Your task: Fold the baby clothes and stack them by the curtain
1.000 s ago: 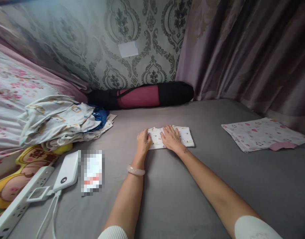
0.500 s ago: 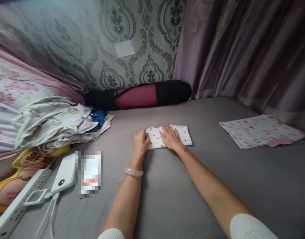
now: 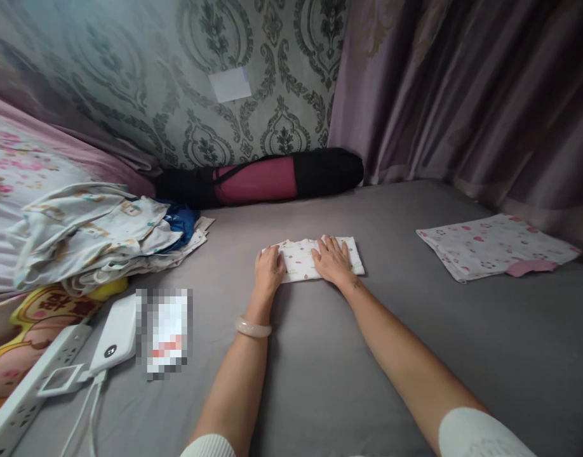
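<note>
A white cloth with a small coloured print (image 3: pixel 298 260) lies folded into a flat oblong on the grey bed sheet (image 3: pixel 310 355). My left hand (image 3: pixel 269 269) rests on its left end, palm down and holding nothing, with the fingers stretched forward. Spread fingers of my right hand (image 3: pixel 333 259) press flat on the cloth right of its middle. Parts of the cloth are hidden under both hands.
Folded patterned cloth (image 3: pixel 496 244) lies at the right. Rumpled clothes (image 3: pixel 96 231) are heaped at the left, above a power strip (image 3: pixel 39 381) and a white power bank (image 3: pixel 117 333) with cables. A black and maroon long bag (image 3: pixel 258 179) lies along the wall.
My right hand has slid slightly to the right along the cloth. The left hand stays at the left end. The whole view has shifted a little.
</note>
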Tool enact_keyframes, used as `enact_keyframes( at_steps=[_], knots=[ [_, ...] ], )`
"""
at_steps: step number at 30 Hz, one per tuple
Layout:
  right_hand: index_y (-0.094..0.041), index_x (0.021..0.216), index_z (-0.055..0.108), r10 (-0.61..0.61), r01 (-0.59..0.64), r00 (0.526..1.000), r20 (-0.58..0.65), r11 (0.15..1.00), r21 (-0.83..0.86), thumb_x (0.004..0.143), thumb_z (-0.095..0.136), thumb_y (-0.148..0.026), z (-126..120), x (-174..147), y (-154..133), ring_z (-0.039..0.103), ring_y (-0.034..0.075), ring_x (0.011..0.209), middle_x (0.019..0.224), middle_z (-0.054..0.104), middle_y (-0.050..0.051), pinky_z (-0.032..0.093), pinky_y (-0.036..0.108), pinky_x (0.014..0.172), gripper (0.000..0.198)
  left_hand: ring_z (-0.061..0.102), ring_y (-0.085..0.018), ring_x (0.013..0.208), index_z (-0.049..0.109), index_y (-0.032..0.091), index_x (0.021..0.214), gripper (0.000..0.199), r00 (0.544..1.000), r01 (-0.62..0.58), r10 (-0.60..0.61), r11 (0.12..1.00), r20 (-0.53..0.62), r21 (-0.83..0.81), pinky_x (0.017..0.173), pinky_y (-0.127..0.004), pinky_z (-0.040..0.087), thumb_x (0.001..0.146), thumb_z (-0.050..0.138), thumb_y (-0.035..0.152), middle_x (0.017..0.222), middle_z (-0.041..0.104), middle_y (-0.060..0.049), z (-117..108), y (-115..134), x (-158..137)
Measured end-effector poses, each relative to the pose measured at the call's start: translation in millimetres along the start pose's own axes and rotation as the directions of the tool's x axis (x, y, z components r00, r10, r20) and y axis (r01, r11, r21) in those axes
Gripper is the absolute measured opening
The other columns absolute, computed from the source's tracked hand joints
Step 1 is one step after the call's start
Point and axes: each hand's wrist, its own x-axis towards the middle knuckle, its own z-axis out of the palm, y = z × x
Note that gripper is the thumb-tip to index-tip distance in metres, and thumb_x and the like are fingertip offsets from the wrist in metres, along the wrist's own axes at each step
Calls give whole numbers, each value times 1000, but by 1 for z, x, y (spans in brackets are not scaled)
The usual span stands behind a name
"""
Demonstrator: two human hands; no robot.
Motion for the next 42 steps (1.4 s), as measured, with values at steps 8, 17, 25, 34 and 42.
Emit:
enact_keyframes(
  at_steps=[8,17,25,34,42],
  knots=[
    [-12,143,42,-3,-3,996,86,998,66,100,21,-39,-13,4,10,27,27,141,152,37,13,14,48,115,55,51,-26,124,55,18,118,32,999,-32,31,997,13,65,109,-46,31,89,41,16,122,63,-13,-8,6,-3],
    [-15,143,42,47,-47,999,-14,999,-17,100,23,-38,-10,6,25,25,28,142,152,35,14,12,51,114,53,44,-25,132,51,18,128,37,987,-149,141,983,81,107,113,-46,27,95,34,18,135,57,-12,-14,18,-2],
    [-14,146,38,55,-52,997,59,998,-42,100,20,-42,-2,10,26,25,29,141,152,37,13,13,52,113,57,31,-30,141,39,14,142,51,975,-84,47,982,216,166,116,-52,20,98,33,39,149,40,-18,3,16,2],
    [-16,134,52,-9,18,985,171,999,-48,97,30,-26,-25,26,42,46,28,124,137,52,15,26,49,106,44,47,-29,128,54,18,124,36,921,-35,-47,979,387,201,109,-56,26,94,41,30,137,52,-17,-15,10,40],
    [-22,127,61,-1,8,963,269,1000,-24,92,50,-30,-36,56,66,47,28,122,130,54,13,37,38,98,38,58,-28,111,66,22,108,30,882,62,-171,966,440,251,94,-39,41,79,61,29,116,67,-13,-28,2,75]
  ],
)
